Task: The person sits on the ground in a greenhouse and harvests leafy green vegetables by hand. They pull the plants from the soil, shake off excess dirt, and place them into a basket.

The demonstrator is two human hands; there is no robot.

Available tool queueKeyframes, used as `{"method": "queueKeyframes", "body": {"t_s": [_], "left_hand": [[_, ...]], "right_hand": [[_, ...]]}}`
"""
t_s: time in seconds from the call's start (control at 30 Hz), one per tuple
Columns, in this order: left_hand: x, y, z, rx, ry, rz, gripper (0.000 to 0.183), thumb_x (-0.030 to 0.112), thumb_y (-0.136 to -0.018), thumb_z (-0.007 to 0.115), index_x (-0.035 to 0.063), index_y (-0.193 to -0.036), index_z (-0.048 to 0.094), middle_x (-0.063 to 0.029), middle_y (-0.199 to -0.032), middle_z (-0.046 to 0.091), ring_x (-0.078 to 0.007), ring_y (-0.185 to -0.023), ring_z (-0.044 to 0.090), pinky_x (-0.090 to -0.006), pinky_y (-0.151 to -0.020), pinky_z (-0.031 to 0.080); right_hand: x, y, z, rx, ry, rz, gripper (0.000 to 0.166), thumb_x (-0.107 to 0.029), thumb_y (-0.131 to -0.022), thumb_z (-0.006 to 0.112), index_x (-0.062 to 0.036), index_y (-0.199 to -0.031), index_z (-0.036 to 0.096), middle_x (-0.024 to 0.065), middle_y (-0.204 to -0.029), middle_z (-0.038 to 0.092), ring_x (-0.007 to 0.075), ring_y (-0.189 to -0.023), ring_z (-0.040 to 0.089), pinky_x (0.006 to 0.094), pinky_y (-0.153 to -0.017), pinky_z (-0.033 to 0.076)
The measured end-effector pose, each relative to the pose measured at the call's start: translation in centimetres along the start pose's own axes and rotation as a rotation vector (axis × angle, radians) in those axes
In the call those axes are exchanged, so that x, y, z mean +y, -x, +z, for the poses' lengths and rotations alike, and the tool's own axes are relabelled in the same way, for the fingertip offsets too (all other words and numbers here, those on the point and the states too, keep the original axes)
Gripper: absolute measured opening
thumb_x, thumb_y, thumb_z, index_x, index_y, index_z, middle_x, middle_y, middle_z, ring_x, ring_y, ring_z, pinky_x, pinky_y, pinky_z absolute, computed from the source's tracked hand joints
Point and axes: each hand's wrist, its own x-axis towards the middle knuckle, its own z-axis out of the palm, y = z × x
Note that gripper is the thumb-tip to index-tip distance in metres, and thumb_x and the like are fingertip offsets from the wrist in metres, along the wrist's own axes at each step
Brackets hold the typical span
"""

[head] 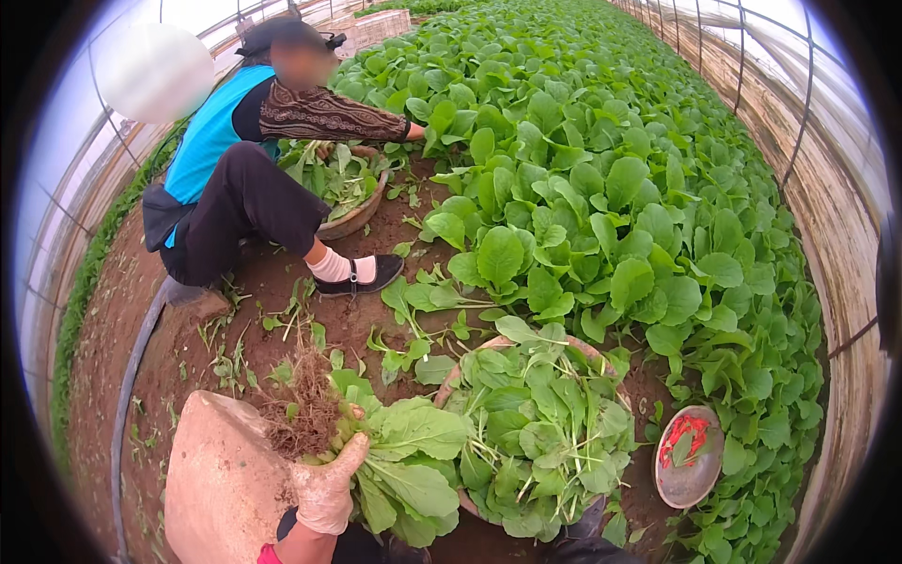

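Note:
My left hand (326,493), in a thin whitish glove smudged with soil, is closed around a bunch of leafy greens (412,440). The bunch lies sideways, its brown roots (303,409) on the left and its leaves on the right. My right hand is out of view. Just right of the bunch, in front of me, a round basin (451,386) is heaped with loose picked greens (535,430). The bunch's leaves overlap the near left side of that heap. A small shallow bowl (666,486) on the right contains red strips (683,433) and a leaf.
A co-worker (218,155) sits low at the upper left, one arm reaching into the bed of leafy plants (599,176). Beside them stands another basin (352,220) of greens. A large pale object (218,472) sits at lower left, near a grey hose (127,402) on the soil.

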Motion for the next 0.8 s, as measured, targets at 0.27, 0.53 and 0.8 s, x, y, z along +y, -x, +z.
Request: {"method": "queueKeyframes", "body": {"t_s": [0.27, 0.53, 0.8], "left_hand": [[-1.8, -2.4, 3.5, 0.021, -0.183, -0.072, 0.042, -0.007, -0.074, 0.059, 0.0019, -0.114, 0.05, -0.0066, -0.105, 0.058, -0.0165, -0.098, 0.054, -0.0311, -0.091, 0.041], [-3.9, -4.0, 2.7, 0.139, -0.145, -0.094, 0.044, -0.006, -0.073, 0.067, 0.0017, -0.113, 0.05, -0.0073, -0.106, 0.059, -0.0154, -0.096, 0.055, -0.0308, -0.086, 0.043], [-1.1, -1.6, 2.3, 0.36, -0.3, 0.233, 0.037, -0.005, -0.075, 0.065, 0.0017, -0.11, 0.054, -0.0075, -0.107, 0.06, -0.0161, -0.095, 0.057, -0.0306, -0.089, 0.043]], "right_hand": [[0.6, -0.4, -1.2, 0.047, -0.038, 0.138, 0.039, -0.029, -0.081, 0.056, 0.0002, -0.107, 0.058, 0.0161, -0.1, 0.064, 0.0256, -0.087, 0.062, 0.035, -0.077, 0.049], [-3.5, 1.0, -2.9, 0.028, 0.019, 0.174, 0.037, -0.028, -0.082, 0.055, 0.0, -0.107, 0.058, 0.0155, -0.099, 0.064, 0.0255, -0.086, 0.062, 0.035, -0.077, 0.049], [-3.7, 3.1, -4.0, 0.018, 0.065, 0.157, 0.035, -0.027, -0.083, 0.054, -0.0003, -0.106, 0.058, 0.0149, -0.099, 0.064, 0.0255, -0.085, 0.062, 0.0351, -0.076, 0.049]]}}
